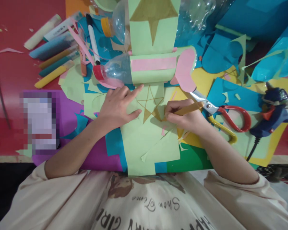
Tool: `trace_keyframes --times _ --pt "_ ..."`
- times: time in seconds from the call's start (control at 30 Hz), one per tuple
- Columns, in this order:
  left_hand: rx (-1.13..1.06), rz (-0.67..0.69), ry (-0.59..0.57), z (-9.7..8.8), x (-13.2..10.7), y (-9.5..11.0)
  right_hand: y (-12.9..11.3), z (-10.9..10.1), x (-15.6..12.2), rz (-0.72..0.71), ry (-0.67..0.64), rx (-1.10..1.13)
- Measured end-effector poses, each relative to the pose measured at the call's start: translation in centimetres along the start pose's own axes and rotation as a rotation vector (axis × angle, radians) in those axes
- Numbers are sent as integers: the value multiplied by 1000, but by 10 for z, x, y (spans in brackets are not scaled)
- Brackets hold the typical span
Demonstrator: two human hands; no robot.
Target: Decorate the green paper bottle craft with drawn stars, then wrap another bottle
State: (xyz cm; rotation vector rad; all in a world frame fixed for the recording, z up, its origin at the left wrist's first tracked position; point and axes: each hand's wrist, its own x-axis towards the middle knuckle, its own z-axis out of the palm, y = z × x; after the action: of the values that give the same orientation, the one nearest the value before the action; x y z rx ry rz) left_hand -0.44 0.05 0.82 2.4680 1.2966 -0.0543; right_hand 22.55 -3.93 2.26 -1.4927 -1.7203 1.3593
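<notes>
My left hand lies flat with fingers spread on a light green paper sheet, pinning it down beside a star drawn on it in brownish gold. My right hand is closed around a golden-brown marker whose tip rests at the star's lower right point, part of which is coloured in. Just beyond the star lies a clear plastic bottle with a red cap, wrapped in green and pink paper.
Scissors with red and yellow handles lie right of my right hand. A dark blue glue gun sits at the far right. Several markers lie at the upper left. A second wrapped bottle and blue paper scraps crowd the back.
</notes>
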Motion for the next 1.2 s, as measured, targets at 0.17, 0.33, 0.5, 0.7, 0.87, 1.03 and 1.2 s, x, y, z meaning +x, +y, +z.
trace_keyframes --times 0.17,0.33,0.5,0.7,0.87,1.03,1.2 --pt "11 -23 -25 -1 0 1 2 4 3 -1 182 130" --pt "7 -10 -27 -2 0 1 7 9 5 -24 296 169" --pt "14 2 -7 -1 0 0 8 10 5 -23 291 110" --pt "18 -6 -17 -2 0 2 6 9 6 -10 256 80" --pt "6 9 0 -1 -1 0 4 7 6 41 233 16" --pt "8 11 18 0 -1 -1 3 4 5 45 160 -12" --pt "5 -19 -23 -2 0 1 5 3 6 18 197 146"
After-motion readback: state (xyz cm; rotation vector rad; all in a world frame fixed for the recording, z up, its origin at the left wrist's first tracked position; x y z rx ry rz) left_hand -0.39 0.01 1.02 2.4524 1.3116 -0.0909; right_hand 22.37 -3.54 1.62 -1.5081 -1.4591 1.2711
